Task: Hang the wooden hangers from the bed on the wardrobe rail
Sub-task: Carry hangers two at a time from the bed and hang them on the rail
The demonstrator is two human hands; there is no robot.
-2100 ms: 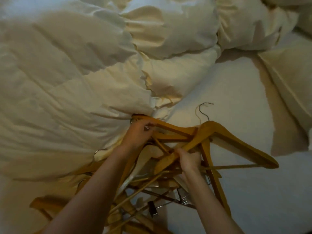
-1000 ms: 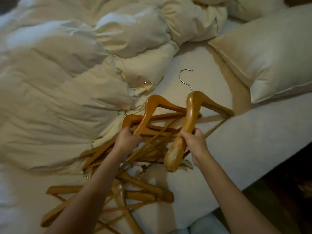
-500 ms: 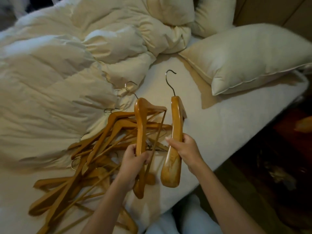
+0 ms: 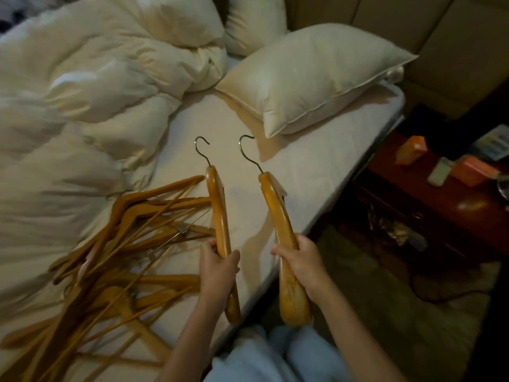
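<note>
My left hand (image 4: pixel 219 267) grips one wooden hanger (image 4: pixel 217 208) by its arm, seen edge-on, its metal hook pointing away from me. My right hand (image 4: pixel 304 261) grips a second, thicker wooden hanger (image 4: pixel 275 213) the same way, hook up and away. Both hangers are held above the mattress near the bed's edge. A tangled pile of several more wooden hangers (image 4: pixel 118 257) lies on the bed (image 4: pixel 303 172) to the left of my hands. No wardrobe rail is in view.
A rumpled white duvet (image 4: pixel 91 100) covers the left of the bed; a pillow (image 4: pixel 311 75) lies at its head. A dark wooden bedside table (image 4: pixel 440 199) with orange boxes stands to the right. My knees in light trousers (image 4: pixel 275 354) are at the bed's edge.
Both hands have lifted one hanger each out of the pile and drawn them back toward the bed's edge, further apart. The view has swung right, showing the pillow and bedside table.
</note>
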